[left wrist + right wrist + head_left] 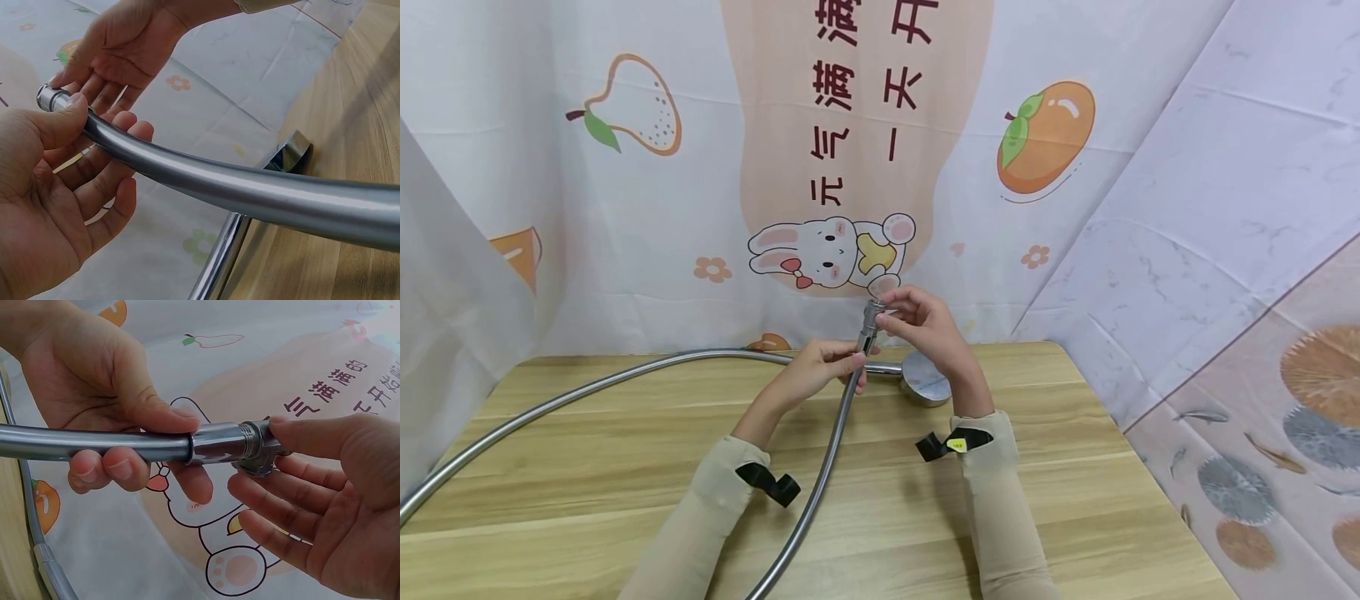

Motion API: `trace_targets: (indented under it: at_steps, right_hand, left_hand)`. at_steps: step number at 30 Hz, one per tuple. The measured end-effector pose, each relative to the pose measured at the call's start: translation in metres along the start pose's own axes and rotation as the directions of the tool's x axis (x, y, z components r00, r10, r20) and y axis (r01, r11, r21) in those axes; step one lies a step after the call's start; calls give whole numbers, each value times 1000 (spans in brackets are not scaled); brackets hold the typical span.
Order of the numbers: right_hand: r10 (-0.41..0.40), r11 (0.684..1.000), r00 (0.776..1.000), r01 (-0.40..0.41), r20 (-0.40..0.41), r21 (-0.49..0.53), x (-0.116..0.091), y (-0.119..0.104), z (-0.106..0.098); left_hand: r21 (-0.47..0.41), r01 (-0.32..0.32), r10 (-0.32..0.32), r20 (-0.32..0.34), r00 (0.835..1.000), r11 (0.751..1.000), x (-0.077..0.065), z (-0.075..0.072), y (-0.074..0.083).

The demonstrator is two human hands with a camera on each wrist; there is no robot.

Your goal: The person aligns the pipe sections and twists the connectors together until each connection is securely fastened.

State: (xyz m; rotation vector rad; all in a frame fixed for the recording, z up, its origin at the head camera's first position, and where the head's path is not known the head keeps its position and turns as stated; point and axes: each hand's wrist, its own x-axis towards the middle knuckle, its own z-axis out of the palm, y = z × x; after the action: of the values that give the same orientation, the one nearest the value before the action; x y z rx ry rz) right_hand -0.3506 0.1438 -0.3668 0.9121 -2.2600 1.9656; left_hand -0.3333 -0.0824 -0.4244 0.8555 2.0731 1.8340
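My left hand (811, 372) grips a silver metal shower hose (832, 450) just below its end, thumb on one side and curled fingers on the other. On that end is a shiny metal sleeve (219, 444). A chrome fitting (255, 464) sits against the sleeve, with a few threads visible between the two in the right wrist view. With thumb and fingertips, my right hand (931, 331) pinches this fitting. Both hands are raised above the far edge of the table. Part of the fitting is hidden behind the right fingers.
A round chrome shower head (925, 379) lies on the wooden table (1045, 500) behind the hands. The hose's other stretch (625, 369) curves along the table's back and left side. A printed curtain (685, 208) hangs right behind the table.
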Motion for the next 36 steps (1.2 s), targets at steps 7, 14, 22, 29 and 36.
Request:
trace_targets:
  at_steps: [7,14,22,29,36]
  right_hand:
    - [-5,1000,1000,5,10,11,0,1,1]
    - [19,998,1000,-19,1,-59,-1,-2,1]
    - [33,985,999,-37,-26,-167,-1,-3,0]
    - [-53,990,997,59,56,-125,0,0,-2]
    - [-137,987,984,145,111,-73,0,1,-3]
  left_hand:
    - [9,-8,8,-5,1000,1000,-1,-1,1]
    - [-4,-10,10,-3,1000,1000,-1,-2,1]
    - [6,-16,16,-7,1000,1000,-1,-1,1]
    - [-3,-20,20,1,1000,1000,-2,0,2]
    - [-1,-21,21,13,1000,1000,-2,1,4]
